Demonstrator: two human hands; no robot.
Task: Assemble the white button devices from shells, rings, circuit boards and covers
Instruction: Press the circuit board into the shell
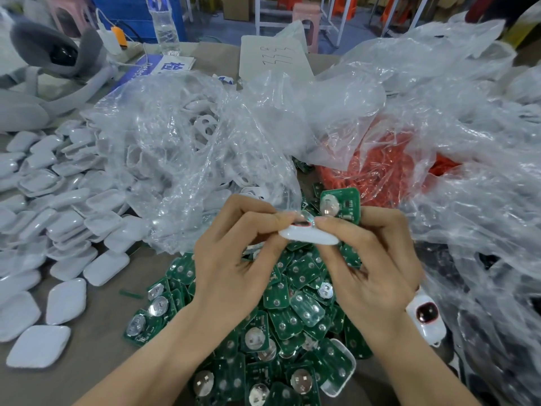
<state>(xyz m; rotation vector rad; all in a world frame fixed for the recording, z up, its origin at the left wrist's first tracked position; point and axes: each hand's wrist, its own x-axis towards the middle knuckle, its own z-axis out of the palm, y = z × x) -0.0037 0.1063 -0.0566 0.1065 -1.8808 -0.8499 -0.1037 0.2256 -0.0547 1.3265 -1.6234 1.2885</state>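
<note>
Both hands hold one white shell (pixel 310 237) above a heap of green circuit boards (pixel 281 317). My left hand (pixel 231 259) pinches its left end with thumb and fingers. My right hand (pixel 371 265) grips its right end, fingertips at a red ring (pixel 301 224) seated in the shell's top. One green board (pixel 341 205) stands up just behind the shell. An assembled white device with a red button (pixel 426 315) lies by my right wrist.
White covers (pixel 58 206) are spread across the table's left side. A clear bag of white shells (pixel 187 153) sits behind the hands, and a bag of orange-red rings (pixel 389 168) to the right. More crumpled plastic bags (pixel 483 215) fill the right edge. A water bottle (pixel 165 24) stands at the back.
</note>
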